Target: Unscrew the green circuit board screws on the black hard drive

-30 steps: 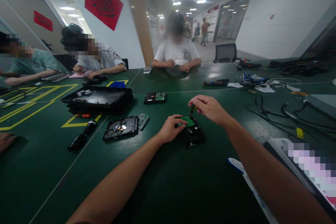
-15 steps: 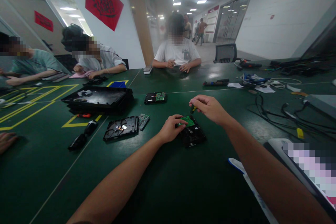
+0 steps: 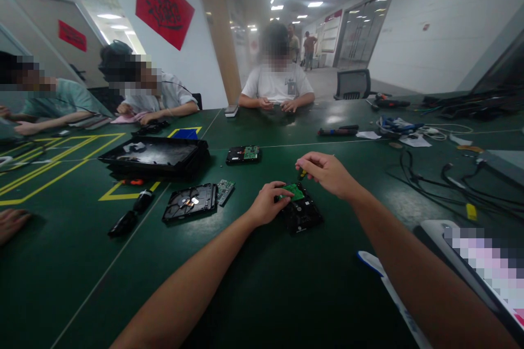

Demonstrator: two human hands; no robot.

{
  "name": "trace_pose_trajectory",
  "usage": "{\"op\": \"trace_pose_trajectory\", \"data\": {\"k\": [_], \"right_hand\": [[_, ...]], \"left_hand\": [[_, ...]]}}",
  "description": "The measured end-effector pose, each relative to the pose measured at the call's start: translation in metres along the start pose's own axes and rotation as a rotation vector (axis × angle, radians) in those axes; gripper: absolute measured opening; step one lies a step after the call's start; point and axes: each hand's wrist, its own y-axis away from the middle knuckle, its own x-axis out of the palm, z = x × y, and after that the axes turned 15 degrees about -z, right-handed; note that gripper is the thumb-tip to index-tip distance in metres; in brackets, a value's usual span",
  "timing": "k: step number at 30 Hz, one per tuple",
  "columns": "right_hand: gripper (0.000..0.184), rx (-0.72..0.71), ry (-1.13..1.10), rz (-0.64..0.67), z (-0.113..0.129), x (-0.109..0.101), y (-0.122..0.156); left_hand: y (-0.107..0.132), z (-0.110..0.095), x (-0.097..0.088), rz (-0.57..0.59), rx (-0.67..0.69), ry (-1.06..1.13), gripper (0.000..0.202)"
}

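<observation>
A black hard drive (image 3: pixel 306 216) with a green circuit board (image 3: pixel 296 192) on its far part lies on the green table in front of me. My left hand (image 3: pixel 267 205) holds the drive by its left side, with fingertips resting over the board. In the closed fingers of my right hand (image 3: pixel 326 172) is a small screwdriver (image 3: pixel 302 174) with a yellow and dark handle. It points down at the far edge of the drive, near the board's corner. Whether its tip touches a screw is too small to tell.
Left of the drive lie another hard drive (image 3: pixel 190 203) and a loose circuit board (image 3: pixel 225 191). Farther back sit a third drive (image 3: pixel 243 154) and black trays (image 3: pixel 158 154). Cables (image 3: pixel 436 185) and a phone-like device (image 3: pixel 434 227) lie right. Co-workers sit across the table.
The whole view has shifted slightly. Both hands keep nearly the same place on and above the hard drive, the screwdriver still held. A person in the far background has moved a little left.
</observation>
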Motion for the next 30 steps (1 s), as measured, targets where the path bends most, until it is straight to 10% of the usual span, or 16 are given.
{"op": "trace_pose_trajectory", "data": {"k": [30], "right_hand": [[0.035, -0.044, 0.029, 0.039, 0.0008, 0.0036, 0.0020]], "left_hand": [[0.0004, 0.0003, 0.0013, -0.015, 0.013, -0.002, 0.024]]}}
